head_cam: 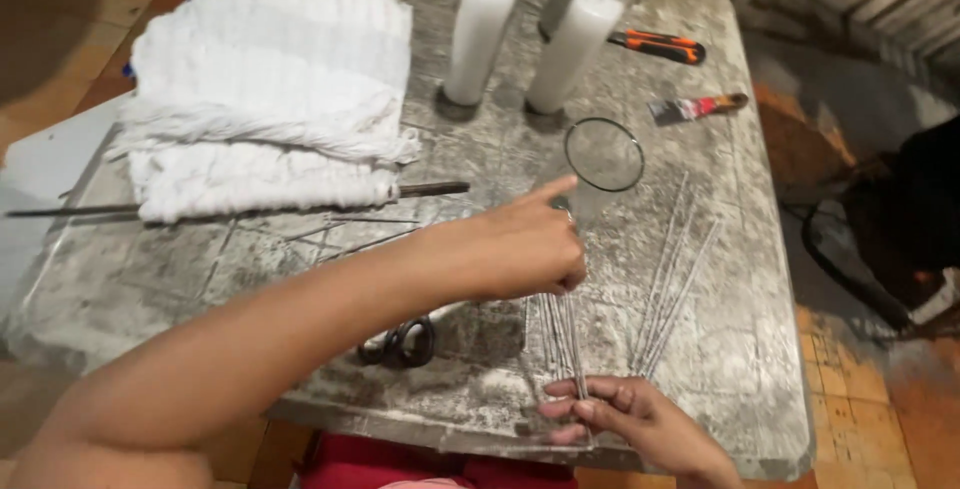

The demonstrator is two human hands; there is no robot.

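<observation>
My left hand (530, 244) reaches across the grey table (180, 269), fingers curled around the upper end of a bundle of thin white wicks (560, 334), with the index finger pointing toward an empty clear glass (604, 157). My right hand (625, 419) pinches the lower end of the same wicks at the table's near edge. A second group of thin wicks (672, 284) lies loose on the table to the right.
Two tall glass candles filled with white wax (478, 29) (580, 34) stand at the back. White string wound on a metal rod (260, 99) lies at left. Black scissors (400, 342), an orange utility knife (660, 46) and a small brush (695, 107) lie on the table.
</observation>
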